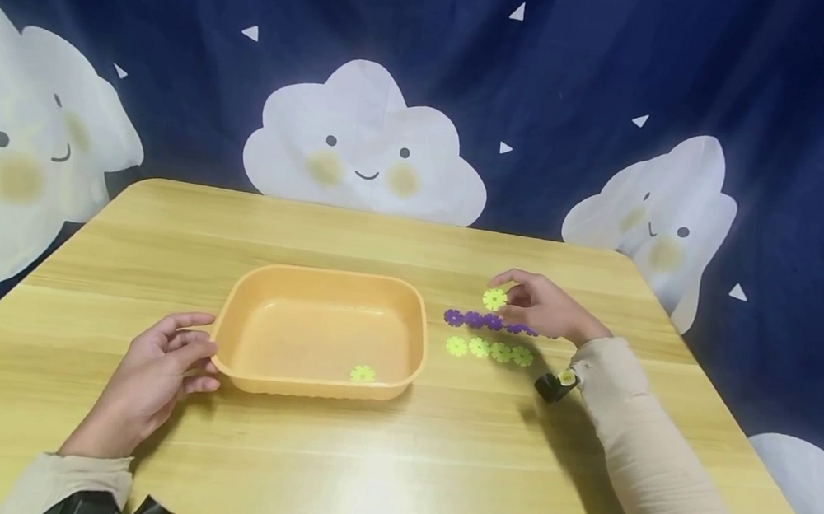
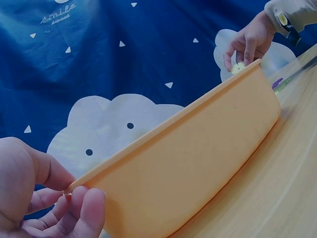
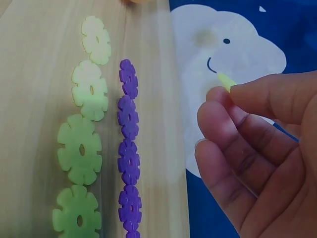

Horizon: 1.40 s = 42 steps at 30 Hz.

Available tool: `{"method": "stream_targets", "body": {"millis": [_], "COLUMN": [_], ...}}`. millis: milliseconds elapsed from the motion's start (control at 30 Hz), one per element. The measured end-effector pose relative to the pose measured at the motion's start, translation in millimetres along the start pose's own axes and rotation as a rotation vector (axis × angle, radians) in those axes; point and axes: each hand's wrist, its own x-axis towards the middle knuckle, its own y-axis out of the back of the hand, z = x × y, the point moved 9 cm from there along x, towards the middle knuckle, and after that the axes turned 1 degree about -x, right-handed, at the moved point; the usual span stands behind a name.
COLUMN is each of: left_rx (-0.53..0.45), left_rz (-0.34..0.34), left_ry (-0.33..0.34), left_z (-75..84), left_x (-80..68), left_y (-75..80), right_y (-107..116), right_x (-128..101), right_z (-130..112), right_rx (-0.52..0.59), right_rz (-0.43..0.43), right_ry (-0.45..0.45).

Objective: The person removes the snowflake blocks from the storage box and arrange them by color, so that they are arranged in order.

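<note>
Leftmost, the left hand (image 1: 159, 369) rests on the wooden surface (image 1: 391, 470), its grip curled around the short rim of the orange tub (image 1: 411, 348), thumb and fingers touching the edge; the left wrist view shows the fingers (image 2: 81, 208) pinching that rim. Inside the tub, near its front wall, lies one yellow-green flower disc (image 1: 363, 374). Just right of the tub, two rows lie flat on the surface: a row of purple discs (image 1: 484, 321) farther back and a row of green discs (image 1: 488, 350) nearer the person, the rows side by side and close together. Above the purple row, the right hand (image 1: 541, 307) holds a yellow-green disc (image 1: 494, 299) off the surface, its grip closed on the piece between thumb and fingertips, the other fingers loosely curled
</note>
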Motion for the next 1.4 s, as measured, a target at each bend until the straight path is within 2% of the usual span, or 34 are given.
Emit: {"method": "stream_targets", "body": {"millis": [367, 567, 833, 1067, 1400], "left_rx": [0.016, 0.007, 0.016, 0.001, 0.012], "left_rz": [0.009, 0.002, 0.002, -0.005, 0.000], "left_ry": [-0.006, 0.017, 0.038, 0.003, 0.015], "left_z": [1.4, -1.4, -8.9, -2.4, -1.0], "left_x": [1.2, 1.2, -3.2, -1.3, 0.0], "left_y": [-1.4, -1.0, 2.3, 1.6, 0.6], "right_y": [7, 8, 10, 17, 19], "right_x": [-9, -16, -26, -29, -40], "right_z": [14, 23, 33, 36, 54], "right_rx": [0.023, 0.041, -0.018, -0.050, -0.084], "right_rz": [-0.020, -0.030, -0.035, -0.012, -0.034], "right_ry": [-0.024, -0.041, -0.065, -0.042, -0.069]}}
